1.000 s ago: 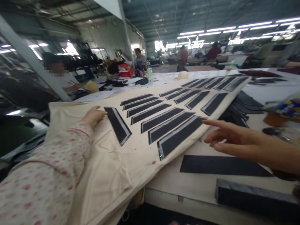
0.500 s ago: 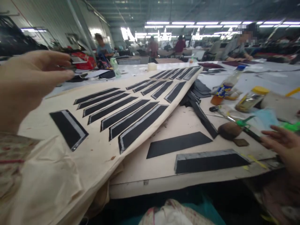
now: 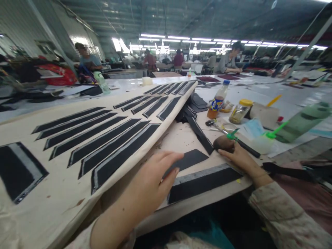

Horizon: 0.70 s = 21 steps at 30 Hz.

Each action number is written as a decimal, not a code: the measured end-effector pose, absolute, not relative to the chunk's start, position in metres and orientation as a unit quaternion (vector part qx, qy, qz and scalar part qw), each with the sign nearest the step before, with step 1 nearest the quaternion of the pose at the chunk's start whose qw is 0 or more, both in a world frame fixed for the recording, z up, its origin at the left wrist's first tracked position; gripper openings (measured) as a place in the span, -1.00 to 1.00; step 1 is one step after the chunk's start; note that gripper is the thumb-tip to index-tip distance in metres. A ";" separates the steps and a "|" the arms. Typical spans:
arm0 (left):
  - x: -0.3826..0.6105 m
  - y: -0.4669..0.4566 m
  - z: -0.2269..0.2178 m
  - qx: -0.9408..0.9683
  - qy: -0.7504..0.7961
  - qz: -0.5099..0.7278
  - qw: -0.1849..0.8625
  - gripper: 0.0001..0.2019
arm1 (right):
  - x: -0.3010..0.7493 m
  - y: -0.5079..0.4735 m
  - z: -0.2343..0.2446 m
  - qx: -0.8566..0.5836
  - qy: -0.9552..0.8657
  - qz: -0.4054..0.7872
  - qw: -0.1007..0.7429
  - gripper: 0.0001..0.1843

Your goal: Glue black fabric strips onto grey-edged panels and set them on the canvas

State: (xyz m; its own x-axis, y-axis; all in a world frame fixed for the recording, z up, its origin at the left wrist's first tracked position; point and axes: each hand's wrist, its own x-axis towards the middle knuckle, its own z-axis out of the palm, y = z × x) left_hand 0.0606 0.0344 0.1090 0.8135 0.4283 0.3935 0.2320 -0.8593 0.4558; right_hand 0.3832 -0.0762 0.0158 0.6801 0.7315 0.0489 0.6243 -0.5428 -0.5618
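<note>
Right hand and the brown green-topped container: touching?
Touching. The head view shows the right hand gripping the brown container, thumb against its lower edge.

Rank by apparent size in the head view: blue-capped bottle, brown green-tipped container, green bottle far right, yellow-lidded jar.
1. Green bottle far right
2. Blue-capped bottle
3. Too alike to rank: yellow-lidded jar and brown green-tipped container, partly covered by right hand.

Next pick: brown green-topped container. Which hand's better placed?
Right, I'd say: the right hand is at the brown container; the left hand is open and farther off, by the plain black strip.
</note>
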 end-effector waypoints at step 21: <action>-0.007 0.056 -0.015 0.923 0.301 0.220 0.097 -0.72 | 0.361 -0.093 0.021 -0.844 -0.438 0.079 0.298 -0.27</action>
